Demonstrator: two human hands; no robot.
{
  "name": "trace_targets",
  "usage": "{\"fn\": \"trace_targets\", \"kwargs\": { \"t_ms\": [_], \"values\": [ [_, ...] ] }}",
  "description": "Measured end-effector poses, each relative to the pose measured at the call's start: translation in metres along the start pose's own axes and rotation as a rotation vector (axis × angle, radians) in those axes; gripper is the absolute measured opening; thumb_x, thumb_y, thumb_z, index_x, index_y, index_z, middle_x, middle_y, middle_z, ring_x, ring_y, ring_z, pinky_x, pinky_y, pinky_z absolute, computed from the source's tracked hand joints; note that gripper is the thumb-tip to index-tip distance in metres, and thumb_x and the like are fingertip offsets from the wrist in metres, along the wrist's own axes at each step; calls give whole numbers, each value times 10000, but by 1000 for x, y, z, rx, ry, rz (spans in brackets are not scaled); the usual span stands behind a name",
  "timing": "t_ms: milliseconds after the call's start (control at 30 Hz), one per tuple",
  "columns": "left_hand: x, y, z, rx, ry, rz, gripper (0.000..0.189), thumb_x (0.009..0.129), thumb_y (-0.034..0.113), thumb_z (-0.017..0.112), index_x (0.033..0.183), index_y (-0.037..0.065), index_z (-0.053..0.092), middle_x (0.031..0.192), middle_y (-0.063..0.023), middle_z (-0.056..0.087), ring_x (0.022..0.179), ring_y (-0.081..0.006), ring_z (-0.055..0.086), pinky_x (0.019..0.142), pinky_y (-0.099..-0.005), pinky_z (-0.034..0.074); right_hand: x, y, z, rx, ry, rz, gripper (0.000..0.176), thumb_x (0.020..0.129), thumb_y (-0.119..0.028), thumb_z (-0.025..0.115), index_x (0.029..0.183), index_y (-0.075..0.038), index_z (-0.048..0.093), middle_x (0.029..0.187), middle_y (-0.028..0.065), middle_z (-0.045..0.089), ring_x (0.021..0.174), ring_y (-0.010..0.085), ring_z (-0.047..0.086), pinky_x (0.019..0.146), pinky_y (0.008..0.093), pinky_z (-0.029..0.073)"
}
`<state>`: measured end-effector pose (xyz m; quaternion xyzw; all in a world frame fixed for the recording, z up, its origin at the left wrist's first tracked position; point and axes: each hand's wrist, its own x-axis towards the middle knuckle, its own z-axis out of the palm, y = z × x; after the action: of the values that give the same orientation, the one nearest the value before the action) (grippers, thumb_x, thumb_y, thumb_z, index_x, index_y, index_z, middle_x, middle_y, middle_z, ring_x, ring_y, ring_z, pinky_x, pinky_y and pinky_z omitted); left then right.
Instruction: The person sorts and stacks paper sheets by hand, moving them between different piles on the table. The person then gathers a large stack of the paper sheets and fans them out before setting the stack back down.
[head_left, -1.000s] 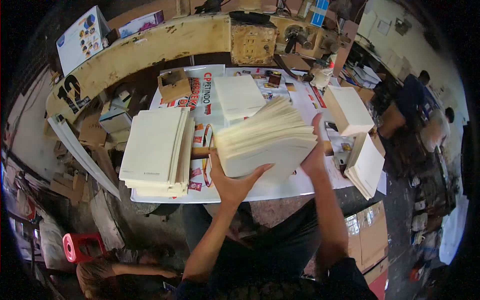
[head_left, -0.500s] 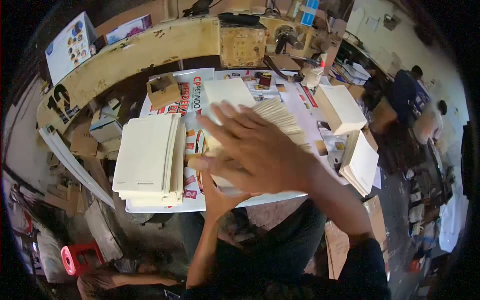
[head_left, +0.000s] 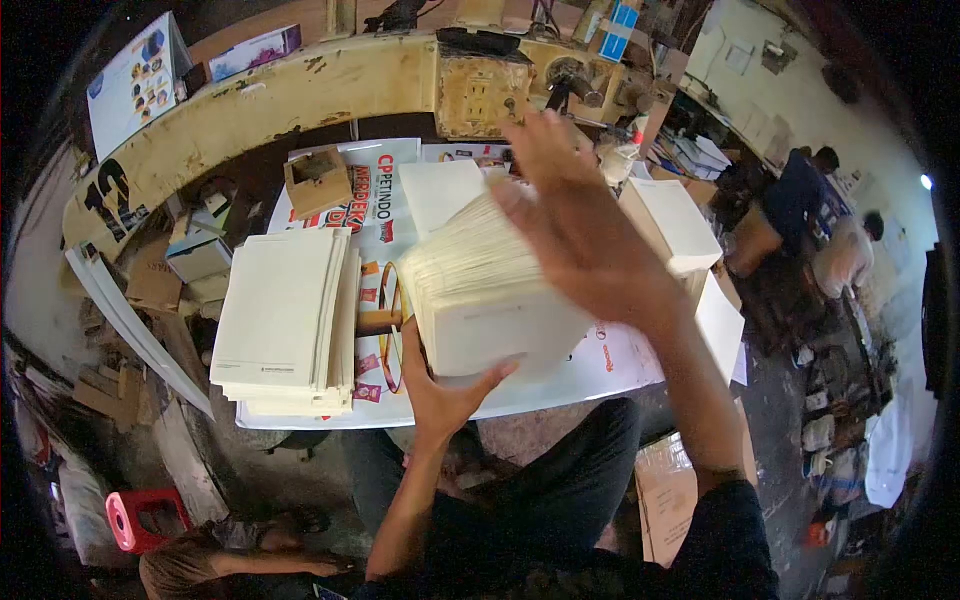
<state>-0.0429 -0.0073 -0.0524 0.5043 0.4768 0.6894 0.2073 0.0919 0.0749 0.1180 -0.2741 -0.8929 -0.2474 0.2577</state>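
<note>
A thick stack of cream paper (head_left: 490,330) stands fanned out in front of me, its upper edges spread in a curve. My left hand (head_left: 445,395) grips its near left corner, thumb against the front face and fingers along the left side. Over the stack's right side is my right hand (head_left: 585,235), blurred, with its fingers stretched out and apart from the thumb. Whether it touches the paper cannot be told. Behind the fanned stack lies a flat cream pile (head_left: 440,183).
A tall paper pile (head_left: 280,310) sits at the table's left, beside a small wooden box (head_left: 318,183). Two more cream piles, one a block (head_left: 670,220) and one lower (head_left: 718,325), stand right. Printed banner sheeting (head_left: 385,205) covers the table. Other people (head_left: 800,200) are at far right.
My right hand has lifted away from over the stack, up and to the right, uncovering the fanned paper. The fanned edges now stand higher. My left hand stays at the near corner.
</note>
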Motion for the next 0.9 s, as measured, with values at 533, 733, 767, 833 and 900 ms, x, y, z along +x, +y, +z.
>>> {"fn": "trace_targets", "kwargs": {
  "t_ms": [533, 733, 767, 833, 900],
  "values": [
    [-21, -25, -7, 265, -65, 61, 1149, 475, 301, 969, 1335, -102, 322, 1208, -206, 528, 1103, -293, 552, 947, -397, 453, -20, -14, -13, 256, -226, 163, 719, 950, -486, 474, 1430, 17, 292, 1482, 272, 274, 1406, 395, 224, 1164, 469, 150],
    [-13, -11, 5, 46, 54, 37, 975, 556, 163, 933, 1320, -24, 357, 1160, -169, 548, 1065, -254, 568, 923, -374, 473, -13, -4, 7, 328, -263, -90, 750, 965, -540, 393, 1484, -28, 215, 1544, 238, 147, 1445, 348, 134, 1179, 420, 120],
    [-16, -6, 9, 49, 56, 31, 975, 556, 163, 933, 1320, -24, 357, 1160, -169, 548, 1065, -254, 568, 923, -374, 473, -5, 5, 9, 334, -267, -91, 750, 965, -540, 393, 1484, -28, 215, 1544, 238, 147, 1445, 348, 134, 1179, 420, 120],
    [-13, 2, 17, 162, 123, -55, 899, 563, 135, 925, 1274, -23, 397, 1119, -151, 568, 1015, -240, 587, 884, -358, 492, 19, 21, 8, 615, -638, -157, 744, 987, -565, 269, 1485, -17, 198, 1554, 218, 130, 1454, 325, 97, 1184, 418, 74],
    [-8, 0, 11, 189, 118, 8, 862, 556, 123, 926, 1236, -34, 420, 1120, -153, 567, 999, -230, 592, 850, -345, 505, 39, 31, -31, 632, -589, 103, 743, 998, -557, 202, 1473, 15, 187, 1548, 220, 150, 1455, 315, 84, 1186, 411, 64]
  ]
}}
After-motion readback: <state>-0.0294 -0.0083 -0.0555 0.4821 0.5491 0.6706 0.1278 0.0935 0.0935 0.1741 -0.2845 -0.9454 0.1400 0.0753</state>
